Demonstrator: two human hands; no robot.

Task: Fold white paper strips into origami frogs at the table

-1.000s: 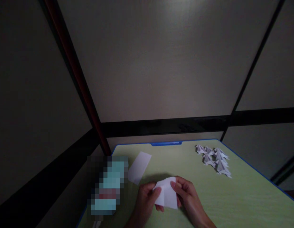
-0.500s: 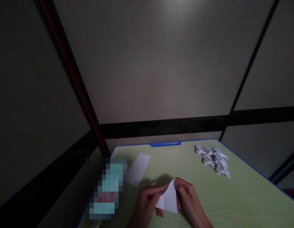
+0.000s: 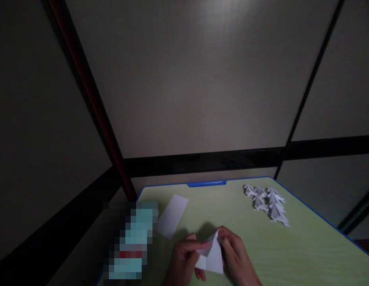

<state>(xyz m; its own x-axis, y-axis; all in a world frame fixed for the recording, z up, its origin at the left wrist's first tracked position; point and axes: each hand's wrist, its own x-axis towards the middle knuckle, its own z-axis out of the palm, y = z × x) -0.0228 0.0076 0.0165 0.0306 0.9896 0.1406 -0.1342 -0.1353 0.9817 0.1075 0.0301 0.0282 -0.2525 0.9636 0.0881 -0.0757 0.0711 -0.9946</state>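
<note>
Between my hands, above the near part of the table, is a small white sheet of paper (image 3: 213,260) with creases and a raised fold at its top. My left hand (image 3: 186,254) pinches its left side, the thumb lying over the folded flap and other fingers beneath. My right hand (image 3: 235,250) grips the upper right corner between thumb and fingertips. Beyond my left hand lies a flat white paper rectangle (image 3: 173,216). At the far right of the table sit several folded white paper figures (image 3: 275,204), grouped close together with pointed tips.
The pale green table (image 3: 306,246) has a blue edge and a blue tray-like strip (image 3: 207,183) at its far side. A pixelated turquoise item (image 3: 133,240) stands along the left edge. Dark-trimmed panels (image 3: 202,99) rise right behind the table.
My left thumb has pushed the paper's top flap further over, so more of the fold shows. Both hands keep hold of the paper. The whole view has shifted slightly.
</note>
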